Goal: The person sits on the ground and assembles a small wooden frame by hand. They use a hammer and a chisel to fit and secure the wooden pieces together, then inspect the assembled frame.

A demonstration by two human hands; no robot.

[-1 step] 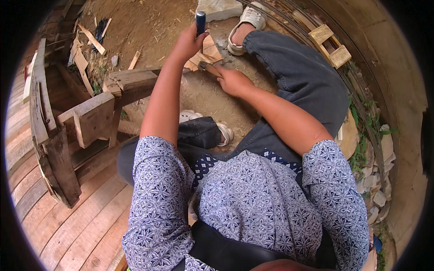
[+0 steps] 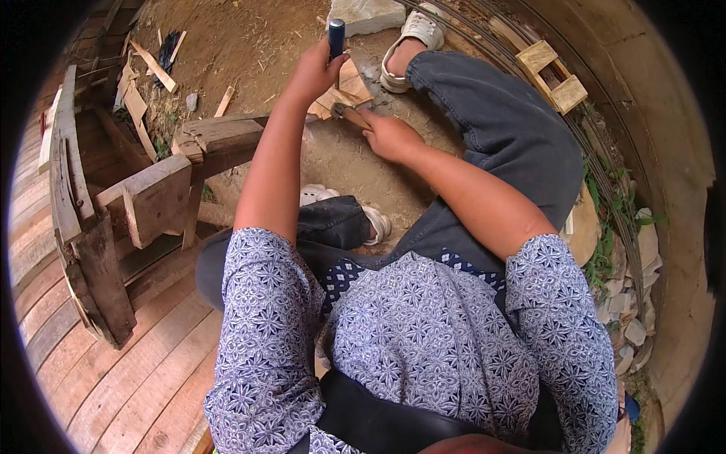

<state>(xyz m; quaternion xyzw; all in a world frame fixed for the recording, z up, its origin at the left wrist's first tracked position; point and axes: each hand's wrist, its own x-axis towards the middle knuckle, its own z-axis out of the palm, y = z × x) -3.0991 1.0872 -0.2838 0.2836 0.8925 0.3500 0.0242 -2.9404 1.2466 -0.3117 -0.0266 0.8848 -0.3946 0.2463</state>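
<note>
While the left hand [image 2: 319, 74] clenches a blue handle [image 2: 336, 36], the right hand [image 2: 395, 139] grips a wooden handle [image 2: 354, 116].

The tool handle [image 2: 336, 32] is dark blue, the shirt [image 2: 423, 333] navy-and-white floral, the jeans [image 2: 499, 113] charcoal grey, the shoes [image 2: 423, 29] white

Ahead of you, a piece of wood [image 2: 355, 85] lies on the ground [image 2: 348, 159]; your left hand [image 2: 318, 72], around a tool [image 2: 336, 41], is over it, your right hand [image 2: 395, 138], with a hammer [image 2: 351, 115], by its near edge. A stone [image 2: 368, 15] lies beyond. Left, a wooden frame [image 2: 162, 198] adjoins the plank floor [image 2: 162, 374]; right, stones [image 2: 634, 333] line the wall [image 2: 673, 189].
</note>
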